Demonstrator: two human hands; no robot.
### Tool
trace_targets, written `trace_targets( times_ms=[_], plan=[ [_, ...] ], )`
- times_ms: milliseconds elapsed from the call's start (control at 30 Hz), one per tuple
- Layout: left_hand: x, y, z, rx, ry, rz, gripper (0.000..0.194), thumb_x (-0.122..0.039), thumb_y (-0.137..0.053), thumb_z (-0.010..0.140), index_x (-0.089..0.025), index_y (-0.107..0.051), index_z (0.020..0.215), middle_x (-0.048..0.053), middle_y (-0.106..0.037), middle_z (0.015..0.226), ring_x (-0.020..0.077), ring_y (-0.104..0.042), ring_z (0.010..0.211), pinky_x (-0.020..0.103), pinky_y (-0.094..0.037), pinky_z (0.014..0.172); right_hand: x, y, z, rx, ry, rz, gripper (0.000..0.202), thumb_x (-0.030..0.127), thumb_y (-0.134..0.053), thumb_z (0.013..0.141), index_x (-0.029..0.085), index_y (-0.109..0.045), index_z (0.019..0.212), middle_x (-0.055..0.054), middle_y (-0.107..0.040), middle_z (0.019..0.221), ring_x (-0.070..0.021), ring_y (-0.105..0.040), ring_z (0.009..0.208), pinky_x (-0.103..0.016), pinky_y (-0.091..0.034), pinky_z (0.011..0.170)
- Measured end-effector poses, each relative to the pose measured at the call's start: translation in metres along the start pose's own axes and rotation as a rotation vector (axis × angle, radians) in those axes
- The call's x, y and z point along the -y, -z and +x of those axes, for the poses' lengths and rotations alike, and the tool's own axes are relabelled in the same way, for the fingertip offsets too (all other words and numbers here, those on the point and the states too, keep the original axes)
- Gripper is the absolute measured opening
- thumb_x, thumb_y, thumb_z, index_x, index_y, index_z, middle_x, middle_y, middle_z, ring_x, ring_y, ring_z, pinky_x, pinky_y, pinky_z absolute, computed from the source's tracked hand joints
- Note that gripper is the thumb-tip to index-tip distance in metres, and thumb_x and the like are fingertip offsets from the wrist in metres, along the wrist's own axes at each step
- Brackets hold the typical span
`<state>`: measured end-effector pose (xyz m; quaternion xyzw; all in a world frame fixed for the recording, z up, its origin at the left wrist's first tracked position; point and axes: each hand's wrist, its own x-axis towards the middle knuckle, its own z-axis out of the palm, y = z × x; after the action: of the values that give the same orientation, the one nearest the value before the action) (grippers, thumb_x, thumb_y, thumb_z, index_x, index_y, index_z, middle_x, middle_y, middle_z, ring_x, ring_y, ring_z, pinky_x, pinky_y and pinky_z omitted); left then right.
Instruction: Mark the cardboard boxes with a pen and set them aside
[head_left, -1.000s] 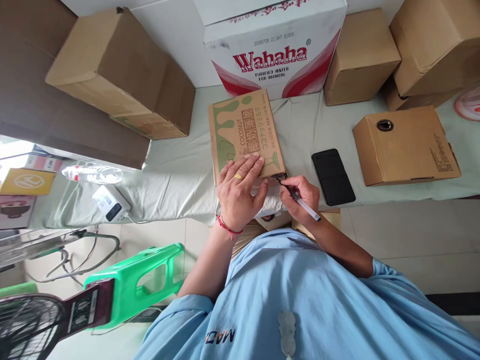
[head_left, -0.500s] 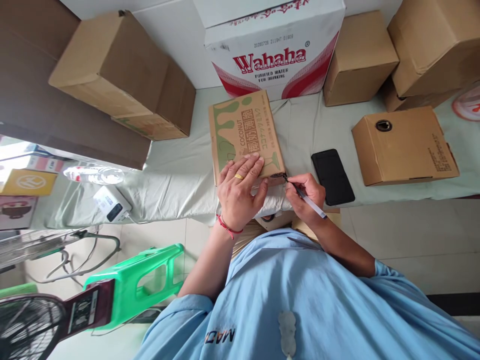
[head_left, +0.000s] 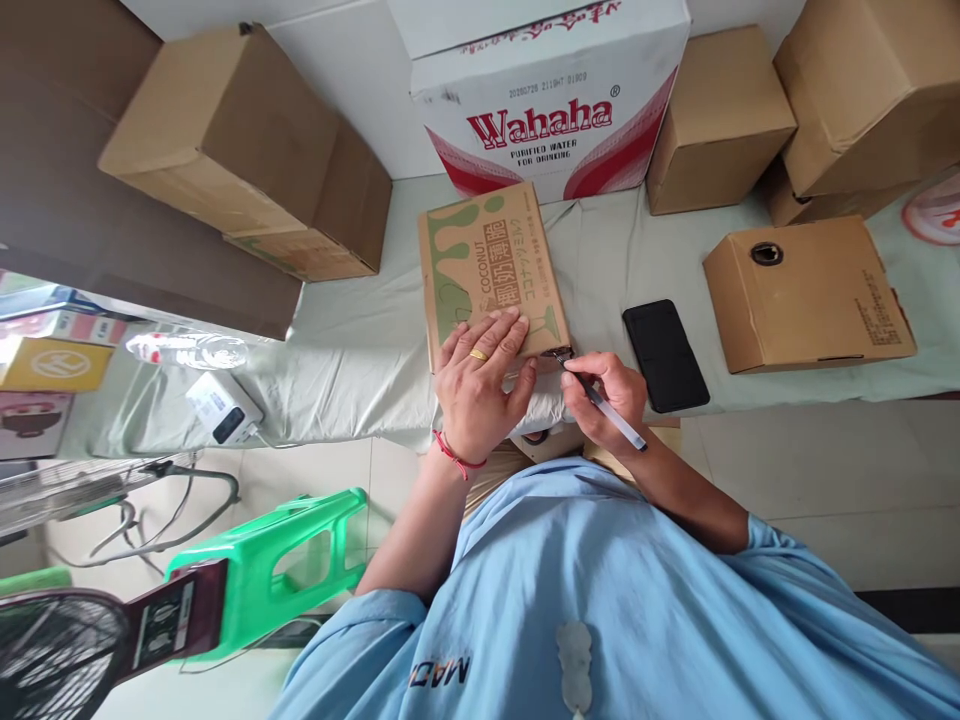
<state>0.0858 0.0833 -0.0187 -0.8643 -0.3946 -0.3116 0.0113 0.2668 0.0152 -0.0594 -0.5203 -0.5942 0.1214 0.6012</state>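
Observation:
A brown cardboard box [head_left: 457, 255] with green print and the word COCONUT lies on the cloth-covered table in front of me. My left hand [head_left: 484, 380] rests flat on its near part, fingers stretched out, a gold ring and a red string bracelet on it. In my right hand [head_left: 611, 395] a pen [head_left: 619, 422] with a pale barrel is pinched between thumb and fingers. Its tip touches the box's near right corner, where a dark mark shows. Just right of that hand lies a black phone [head_left: 666, 355].
Behind stands a white and red Wahaha carton [head_left: 555, 120]. Brown boxes stand left [head_left: 255, 130] and right [head_left: 810, 295]. A white device [head_left: 225, 405] and a plastic bottle [head_left: 187, 349] lie on the left. Below are a green stool [head_left: 255, 560] and a fan [head_left: 60, 650].
My right hand and the pen have shifted slightly left along the box's near edge. My left hand stays in place on the box.

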Motion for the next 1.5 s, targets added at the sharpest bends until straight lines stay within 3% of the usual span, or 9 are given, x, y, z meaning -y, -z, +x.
trace_targets(
  times_ms=[267,400,600,800,1067,1233,1300,1367,1500],
  plan=[
    [0.0,0.0,0.0,0.021,0.019,0.005,0.043,-0.036,-0.066,0.105,-0.026,-0.073,0.145,0.008,-0.076,0.149,0.0287,-0.071,0.141,0.046,-0.042,0.125,0.005,-0.008,0.006,-0.015,0.101,-0.019,0.006,0.023,-0.069,0.101,0.025,-0.067,0.107,0.004,-0.074,0.075,-0.0102,-0.061,0.056,-0.022,-0.053,0.058],
    [0.001,0.0,-0.001,-0.005,-0.001,0.001,0.042,-0.036,-0.066,0.105,-0.025,-0.073,0.145,0.009,-0.076,0.148,0.0288,-0.072,0.139,0.045,-0.043,0.125,0.003,-0.006,0.005,-0.03,0.07,0.005,0.008,0.022,-0.07,0.1,0.026,-0.068,0.107,0.005,-0.072,0.075,-0.01,-0.061,0.057,-0.022,-0.05,0.057],
    [0.001,0.0,-0.001,0.053,0.045,-0.025,0.045,-0.038,-0.065,0.105,-0.027,-0.072,0.148,0.009,-0.074,0.151,0.0301,-0.069,0.143,0.048,-0.04,0.127,0.0,-0.003,0.001,-0.031,0.016,0.041,0.01,0.022,-0.072,0.099,0.026,-0.069,0.108,0.006,-0.07,0.074,-0.0095,-0.057,0.056,-0.023,-0.049,0.056],
    [0.0,-0.001,-0.001,-0.005,-0.002,-0.004,0.043,-0.035,-0.066,0.105,-0.025,-0.073,0.145,0.009,-0.076,0.148,0.0289,-0.071,0.14,0.046,-0.042,0.125,-0.001,0.0,-0.001,-0.03,-0.029,0.039,0.007,0.024,-0.069,0.101,0.025,-0.069,0.108,0.005,-0.071,0.077,-0.0089,-0.056,0.053,-0.024,-0.051,0.056],
    [0.0,0.001,0.0,0.039,0.028,0.0,0.043,-0.037,-0.065,0.105,-0.027,-0.073,0.145,0.008,-0.075,0.149,0.0293,-0.07,0.142,0.047,-0.042,0.126,-0.001,0.007,-0.008,-0.062,-0.109,0.019,0.007,0.029,-0.069,0.102,0.025,-0.07,0.108,0.004,-0.071,0.076,-0.0114,-0.064,0.057,-0.025,-0.053,0.057],
    [0.0,0.0,-0.001,0.038,0.041,-0.022,0.043,-0.039,-0.064,0.106,-0.027,-0.072,0.147,0.009,-0.075,0.15,0.0292,-0.07,0.142,0.047,-0.042,0.127,-0.018,0.028,-0.015,-0.077,0.056,-0.126,0.016,0.025,-0.07,0.1,0.027,-0.071,0.116,-0.001,-0.075,0.087,-0.0155,-0.066,0.065,-0.03,-0.056,0.064],
    [0.0,0.0,-0.001,0.059,0.058,-0.033,0.044,-0.039,-0.063,0.106,-0.028,-0.072,0.147,0.008,-0.074,0.151,0.0297,-0.069,0.143,0.048,-0.041,0.128,-0.029,0.037,-0.015,0.017,0.087,-0.331,0.016,0.022,-0.066,0.101,0.026,-0.073,0.115,-0.004,-0.075,0.091,-0.0187,-0.069,0.076,-0.032,-0.057,0.072],
    [0.0,0.0,-0.002,0.069,0.068,-0.041,0.044,-0.04,-0.062,0.106,-0.029,-0.072,0.148,0.008,-0.074,0.152,0.0301,-0.069,0.144,0.049,-0.04,0.129,-0.04,0.043,-0.015,0.191,0.058,-0.525,0.023,0.016,-0.058,0.102,0.024,-0.076,0.115,-0.007,-0.073,0.093,-0.0224,-0.069,0.086,-0.034,-0.056,0.077],
    [0.001,-0.001,-0.002,0.07,0.071,-0.062,0.044,-0.039,-0.061,0.107,-0.028,-0.072,0.148,0.008,-0.073,0.153,0.0304,-0.068,0.145,0.049,-0.039,0.129,-0.052,0.039,-0.012,0.476,-0.01,-0.689,0.039,0.005,-0.051,0.099,0.017,-0.08,0.122,-0.014,-0.072,0.1,-0.0295,-0.062,0.097,-0.04,-0.054,0.083]
  ],
)
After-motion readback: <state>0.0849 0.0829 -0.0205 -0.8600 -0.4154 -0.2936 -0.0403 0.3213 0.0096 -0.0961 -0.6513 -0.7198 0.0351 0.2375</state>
